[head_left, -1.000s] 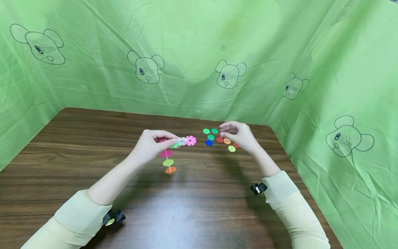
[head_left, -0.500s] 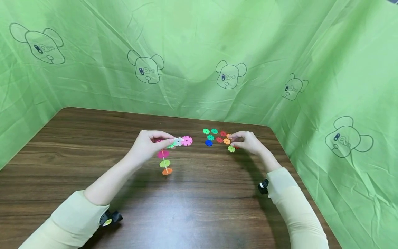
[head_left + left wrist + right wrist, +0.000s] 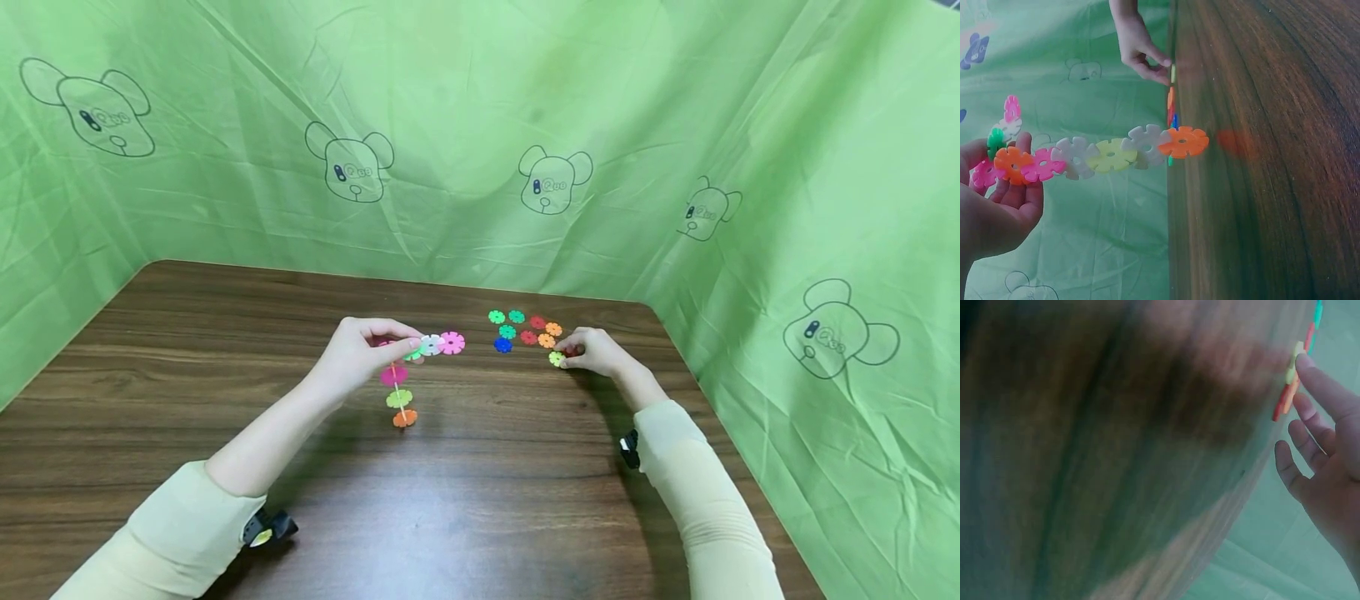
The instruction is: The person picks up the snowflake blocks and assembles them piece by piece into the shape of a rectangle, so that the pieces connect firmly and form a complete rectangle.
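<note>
My left hand (image 3: 356,354) pinches a chain of slotted, flower-shaped interlocking discs, held above the table. A pink disc (image 3: 452,342) and a white disc (image 3: 431,345) stick out to the right of the fingers. Below them hangs a row that ends in an orange disc (image 3: 405,418); the left wrist view shows this row of orange, pink, clear and yellow discs (image 3: 1110,155) slotted edge to edge. My right hand (image 3: 597,352) is down at the table, thumb and finger pinching a yellow-green disc (image 3: 556,359). Red discs beside it are partly hidden by the fingers.
Loose discs lie flat near the table's far side: green (image 3: 497,317), teal (image 3: 507,332), blue (image 3: 503,345), red (image 3: 529,337) and orange (image 3: 546,341). A green curtain (image 3: 450,208) with bear drawings encloses the brown wooden table (image 3: 480,500).
My right hand has come down from above the loose discs to the yellow-green one, uncovering red and orange discs. The left hand with the chain shifted slightly left, then stayed nearly still.
</note>
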A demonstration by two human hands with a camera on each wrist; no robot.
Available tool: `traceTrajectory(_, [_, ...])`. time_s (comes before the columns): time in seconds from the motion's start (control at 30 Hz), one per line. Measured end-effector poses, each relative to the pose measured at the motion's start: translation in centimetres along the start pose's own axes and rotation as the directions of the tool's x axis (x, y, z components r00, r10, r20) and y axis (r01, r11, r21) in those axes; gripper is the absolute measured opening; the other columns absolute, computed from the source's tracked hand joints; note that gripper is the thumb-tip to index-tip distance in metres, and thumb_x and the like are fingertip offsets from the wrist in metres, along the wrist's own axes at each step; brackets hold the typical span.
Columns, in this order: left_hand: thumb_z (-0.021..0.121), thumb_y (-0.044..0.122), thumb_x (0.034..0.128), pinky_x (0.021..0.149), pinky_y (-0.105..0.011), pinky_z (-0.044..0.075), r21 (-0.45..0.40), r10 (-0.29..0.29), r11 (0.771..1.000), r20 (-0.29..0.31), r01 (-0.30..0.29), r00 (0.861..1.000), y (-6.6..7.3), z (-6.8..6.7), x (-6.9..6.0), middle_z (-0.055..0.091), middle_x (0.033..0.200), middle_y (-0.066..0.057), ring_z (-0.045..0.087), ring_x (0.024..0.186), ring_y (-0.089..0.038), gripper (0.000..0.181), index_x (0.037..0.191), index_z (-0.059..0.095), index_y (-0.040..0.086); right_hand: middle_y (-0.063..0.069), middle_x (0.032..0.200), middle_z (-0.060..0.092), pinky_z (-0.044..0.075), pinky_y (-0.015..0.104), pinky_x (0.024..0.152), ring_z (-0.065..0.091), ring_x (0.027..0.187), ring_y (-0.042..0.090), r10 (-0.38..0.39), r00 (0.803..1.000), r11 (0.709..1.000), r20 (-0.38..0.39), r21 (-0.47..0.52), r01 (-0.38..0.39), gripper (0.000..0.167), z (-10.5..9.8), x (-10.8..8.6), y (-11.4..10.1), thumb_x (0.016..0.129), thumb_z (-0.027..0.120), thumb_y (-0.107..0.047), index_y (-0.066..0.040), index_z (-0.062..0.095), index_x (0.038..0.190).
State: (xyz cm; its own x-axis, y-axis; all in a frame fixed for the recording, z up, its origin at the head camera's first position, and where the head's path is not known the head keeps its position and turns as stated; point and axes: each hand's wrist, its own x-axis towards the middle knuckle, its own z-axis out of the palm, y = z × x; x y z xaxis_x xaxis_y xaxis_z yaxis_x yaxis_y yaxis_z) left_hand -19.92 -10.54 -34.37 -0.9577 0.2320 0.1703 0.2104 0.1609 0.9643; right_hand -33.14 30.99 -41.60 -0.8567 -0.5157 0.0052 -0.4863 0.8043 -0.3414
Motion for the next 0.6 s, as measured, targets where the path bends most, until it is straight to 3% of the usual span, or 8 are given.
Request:
traceTrajectory(0.1, [0.074, 0.026, 0.0823, 0.05, -0.021, 0.044, 0.003, -0.007, 1.0, 0.0, 0.007, 1.0, 0.0, 0.1, 0.0, 0.072, 0.08, -0.011, 0.059, 0.061, -0.01, 0.023, 0.098, 0.073, 0.008, 0.009, 0.084, 0.061, 0.043, 0.032, 0.067, 0.053, 0.077, 0.023, -0.007, 1.0, 1.0, 0.0, -0.026, 0.007, 0.024, 0.2, 0.0, 0.1, 0.078, 0.078, -0.018, -0.008, 0.073, 0.1])
traceTrajectory(0.27, [0.073, 0.024, 0.0833, 0.05, -0.021, 0.042, 0.009, -0.012, 1.0, -0.001, 0.012, 1.0, 0.2, 0.3, 0.0, 0.07, 0.077, -0.004, 0.054, 0.059, -0.008, 0.021, 0.098, 0.073, 0.009, 0.011, 0.083, 0.061, 0.044, 0.034, 0.069, 0.056, 0.078, 0.026, 0.009, 1.0, 1.0, -0.023, -0.01, -0.009, 0.024, 0.3, 0.2, -0.2, 0.074, 0.081, -0.014, -0.005, 0.069, 0.094])
traceTrajectory(0.37, [0.072, 0.023, 0.0839, 0.049, -0.021, 0.039, 0.019, -0.013, 1.0, -0.005, 0.013, 1.0, 0.2, 0.5, 0.1, 0.067, 0.076, -0.012, 0.05, 0.057, -0.008, 0.019, 0.097, 0.073, 0.009, 0.01, 0.084, 0.062, 0.045, 0.035, 0.071, 0.057, 0.079, 0.026, 0.035, 0.999, 0.999, -0.027, 0.02, -0.034, 0.026, 0.2, 0.4, -0.3, 0.073, 0.082, -0.012, -0.004, 0.065, 0.092])
traceTrajectory(0.47, [0.072, 0.023, 0.0845, 0.048, -0.022, 0.039, 0.025, -0.022, 0.999, -0.009, 0.022, 1.0, 0.2, 0.6, 0.1, 0.064, 0.074, -0.015, 0.051, 0.057, -0.01, 0.017, 0.097, 0.073, 0.011, 0.009, 0.081, 0.063, 0.047, 0.034, 0.07, 0.058, 0.078, 0.025, 0.051, 0.998, 0.997, -0.031, 0.051, -0.05, 0.027, 0.3, 0.5, -0.6, 0.073, 0.081, -0.009, -0.005, 0.062, 0.091])
traceTrajectory(0.6, [0.07, 0.022, 0.0858, 0.047, -0.024, 0.042, 0.017, -0.017, 1.0, -0.002, 0.017, 1.0, 0.1, 0.6, 0.2, 0.063, 0.07, -0.011, 0.055, 0.056, -0.013, 0.017, 0.098, 0.071, 0.01, 0.005, 0.076, 0.063, 0.048, 0.032, 0.067, 0.058, 0.072, 0.018, 0.058, 0.997, 0.995, -0.053, 0.089, -0.053, 0.023, 0.3, 0.3, -1.1, 0.075, 0.078, -0.006, -0.005, 0.06, 0.089])
